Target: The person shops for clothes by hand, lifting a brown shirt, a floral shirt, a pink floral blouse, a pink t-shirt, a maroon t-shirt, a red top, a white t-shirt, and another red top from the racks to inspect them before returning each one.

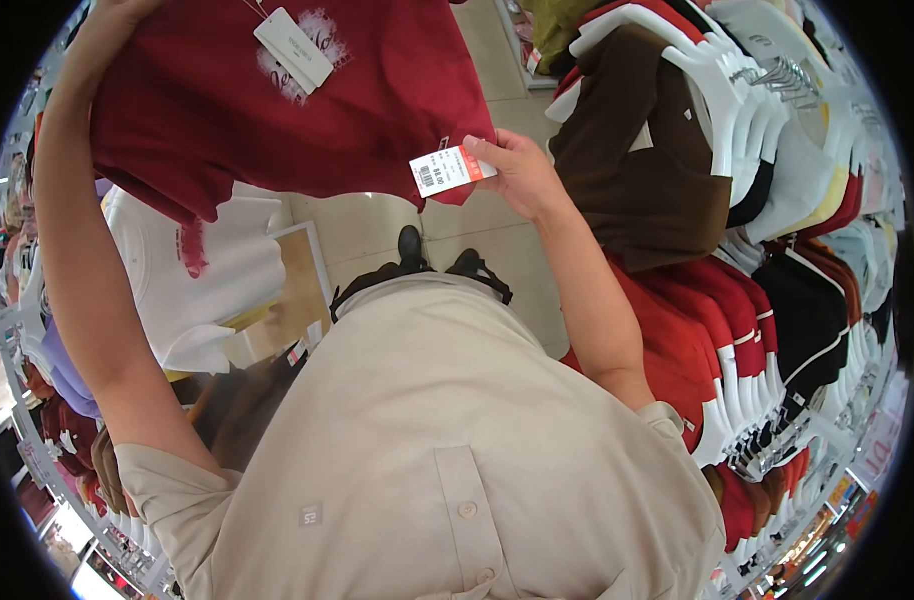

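Left hand [123, 10] partly beyond the top edge

I'm reaching my bare left hand [125, 10] up past the view's edge; my bare right hand [517, 172] is pinching thumb-over-fingers, its forearm [589, 275] slanting below the grip.

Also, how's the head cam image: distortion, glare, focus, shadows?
Head view: strong fisheye, clothes racks bowing along the black surround; blown-out patches at lower left; price tag sharp enough to show its barcode; small garments near the left rim look softer; light on the beige shirt fairly even, no hard shadows.
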`<state>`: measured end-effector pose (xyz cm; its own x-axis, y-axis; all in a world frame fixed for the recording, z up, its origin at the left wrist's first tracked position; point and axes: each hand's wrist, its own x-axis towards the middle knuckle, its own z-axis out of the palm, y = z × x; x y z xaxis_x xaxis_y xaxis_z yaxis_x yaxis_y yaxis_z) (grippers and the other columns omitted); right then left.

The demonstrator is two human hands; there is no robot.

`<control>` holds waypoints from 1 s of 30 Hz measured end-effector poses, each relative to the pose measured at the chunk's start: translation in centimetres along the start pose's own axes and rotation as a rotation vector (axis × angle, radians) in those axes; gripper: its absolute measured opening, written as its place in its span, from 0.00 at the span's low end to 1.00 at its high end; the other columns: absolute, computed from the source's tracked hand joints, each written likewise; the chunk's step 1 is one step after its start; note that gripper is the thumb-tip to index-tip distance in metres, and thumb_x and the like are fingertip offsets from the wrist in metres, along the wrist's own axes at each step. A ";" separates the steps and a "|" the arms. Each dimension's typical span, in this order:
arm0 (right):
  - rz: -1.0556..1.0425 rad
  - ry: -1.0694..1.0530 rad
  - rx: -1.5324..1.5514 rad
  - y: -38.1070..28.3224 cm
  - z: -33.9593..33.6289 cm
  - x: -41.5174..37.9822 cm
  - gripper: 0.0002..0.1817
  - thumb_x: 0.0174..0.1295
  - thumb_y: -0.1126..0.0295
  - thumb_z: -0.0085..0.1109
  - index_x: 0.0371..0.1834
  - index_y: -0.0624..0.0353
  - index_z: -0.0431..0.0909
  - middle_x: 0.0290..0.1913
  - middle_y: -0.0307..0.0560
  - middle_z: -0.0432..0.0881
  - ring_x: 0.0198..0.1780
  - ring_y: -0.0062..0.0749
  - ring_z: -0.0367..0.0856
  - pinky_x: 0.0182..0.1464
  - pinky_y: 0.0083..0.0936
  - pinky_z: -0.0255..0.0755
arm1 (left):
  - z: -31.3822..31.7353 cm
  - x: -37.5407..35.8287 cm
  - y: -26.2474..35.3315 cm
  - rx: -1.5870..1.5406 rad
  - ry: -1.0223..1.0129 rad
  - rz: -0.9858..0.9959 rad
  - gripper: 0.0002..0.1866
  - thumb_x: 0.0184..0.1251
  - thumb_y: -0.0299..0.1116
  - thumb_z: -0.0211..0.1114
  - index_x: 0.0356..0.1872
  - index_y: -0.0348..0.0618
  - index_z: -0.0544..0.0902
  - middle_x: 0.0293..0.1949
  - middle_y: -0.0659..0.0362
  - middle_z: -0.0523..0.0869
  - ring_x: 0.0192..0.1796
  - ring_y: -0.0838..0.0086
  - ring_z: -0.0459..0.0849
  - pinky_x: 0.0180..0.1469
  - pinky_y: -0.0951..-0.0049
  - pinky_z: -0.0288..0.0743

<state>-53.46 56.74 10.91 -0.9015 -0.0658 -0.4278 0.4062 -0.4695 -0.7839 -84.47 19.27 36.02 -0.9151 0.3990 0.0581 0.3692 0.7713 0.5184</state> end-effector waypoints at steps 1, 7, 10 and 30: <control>-0.005 0.017 -0.010 0.1 0.0 -0.1 0.14 0.68 0.65 0.64 0.49 0.64 0.78 0.44 0.45 0.86 0.43 0.27 0.87 0.49 0.29 0.82 | 0.0 0.1 -0.1 -0.006 -0.004 -0.005 0.19 0.69 0.45 0.66 0.53 0.43 0.82 0.43 0.66 0.83 0.46 0.85 0.79 0.54 0.83 0.69; -0.032 0.025 -0.024 0.3 -0.6 -0.8 0.13 0.68 0.65 0.64 0.47 0.63 0.78 0.43 0.46 0.86 0.42 0.26 0.87 0.48 0.30 0.83 | 0.0 0.0 0.4 0.017 0.002 0.010 0.19 0.69 0.46 0.66 0.52 0.44 0.82 0.44 0.66 0.83 0.46 0.85 0.78 0.54 0.83 0.68; -0.023 0.033 -0.026 0.4 -0.8 -1.0 0.12 0.68 0.65 0.64 0.46 0.62 0.79 0.42 0.45 0.86 0.42 0.26 0.87 0.47 0.30 0.83 | 0.3 -0.4 1.2 0.010 0.009 0.019 0.18 0.69 0.46 0.66 0.51 0.44 0.83 0.43 0.66 0.83 0.46 0.84 0.79 0.54 0.83 0.68; -0.006 0.051 -0.071 1.2 -1.9 -3.1 0.12 0.65 0.65 0.67 0.43 0.61 0.81 0.39 0.43 0.87 0.39 0.24 0.86 0.43 0.27 0.82 | 2.4 -2.9 4.1 0.009 0.004 -0.035 0.24 0.66 0.48 0.68 0.54 0.40 0.81 0.46 0.63 0.84 0.47 0.83 0.80 0.55 0.82 0.69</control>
<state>-49.93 58.01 10.42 -0.8959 -0.0169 -0.4439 0.4119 -0.4058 -0.8159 -79.86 22.47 35.95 -0.9283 0.3693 0.0434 0.3379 0.7892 0.5128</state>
